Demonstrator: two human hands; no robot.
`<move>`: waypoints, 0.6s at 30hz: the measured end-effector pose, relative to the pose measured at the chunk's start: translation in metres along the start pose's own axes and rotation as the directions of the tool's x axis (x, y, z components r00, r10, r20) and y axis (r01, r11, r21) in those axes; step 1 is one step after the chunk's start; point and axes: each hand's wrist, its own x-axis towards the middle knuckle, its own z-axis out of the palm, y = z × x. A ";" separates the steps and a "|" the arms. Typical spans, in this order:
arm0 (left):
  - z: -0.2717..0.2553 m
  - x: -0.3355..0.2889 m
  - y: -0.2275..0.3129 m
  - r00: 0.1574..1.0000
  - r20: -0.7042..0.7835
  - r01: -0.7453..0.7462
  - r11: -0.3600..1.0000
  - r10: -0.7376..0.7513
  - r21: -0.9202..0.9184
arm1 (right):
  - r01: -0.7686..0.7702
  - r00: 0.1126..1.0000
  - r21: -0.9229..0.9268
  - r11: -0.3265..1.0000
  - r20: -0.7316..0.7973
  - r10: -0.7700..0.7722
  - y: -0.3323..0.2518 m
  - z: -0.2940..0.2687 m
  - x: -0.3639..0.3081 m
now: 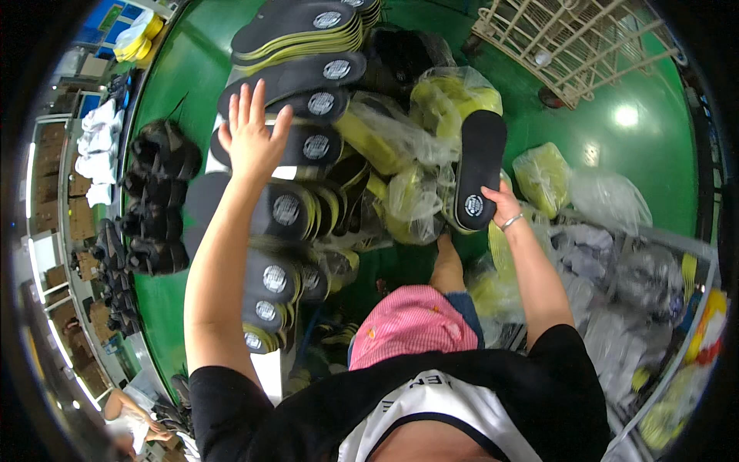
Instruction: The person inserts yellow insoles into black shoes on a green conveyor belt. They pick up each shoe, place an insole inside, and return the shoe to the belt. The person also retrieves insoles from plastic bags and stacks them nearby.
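My right hand grips the heel end of a black shoe insole with a round white print, and the insole points away from me. Yellow-green shows along its lower edge; whether more than one is held I cannot tell. Out to the left, my left hand has its fingers spread and nothing in it. Under or beside that hand lie rows of black insoles; contact is unclear. Farther off, a stack of insoles shows yellow-green edges. Nearer me are more fanned insoles.
Clear plastic bags with yellow-green contents lie between my hands. A beige wire cart stands at the far right. Grey-framed bins with clear bags are at my right. Dark shoes line the left, and another person is at lower left.
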 end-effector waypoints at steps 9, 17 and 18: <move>0.073 -0.003 -0.020 0.951 0.310 -0.003 0.999 -0.010 0.042 | -0.087 0.995 -0.028 0.996 0.040 0.088 -0.005 -0.001 0.282; 0.073 -0.009 -0.023 0.939 0.335 0.113 0.990 -0.080 -0.081 | -0.172 0.978 -0.437 0.883 -0.186 0.099 -0.057 0.089 0.467; 0.075 -0.007 -0.025 0.936 0.340 0.127 0.987 -0.086 -0.099 | -0.158 0.984 -0.570 0.806 -0.163 0.078 -0.046 0.070 0.505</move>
